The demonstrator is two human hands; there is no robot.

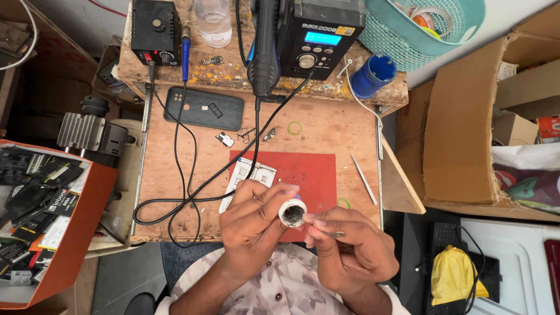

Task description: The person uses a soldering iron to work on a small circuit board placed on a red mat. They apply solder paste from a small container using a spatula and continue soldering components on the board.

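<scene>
The left hand [254, 219] is gripping a small round white jar [292, 213] — dark, gritty paste inside — fingers curled around its smooth wall. The right hand [344, 245] is pinching thin metal tweezers [333, 234] beside the jar's rim. Both are hovering over the red rubber mat [312, 169] on the scuffed wooden bench [326, 131], near a textured black phone case [203, 108].

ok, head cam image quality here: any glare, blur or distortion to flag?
Head view: even, soft light with faint shadows. The left hand and right hand, gripping a small white pot, look slightly soft. The workbench is sharp. The wide lens bows the edges. The clear plastic cup shows mild glare; the blue display on the black station glows.
</scene>
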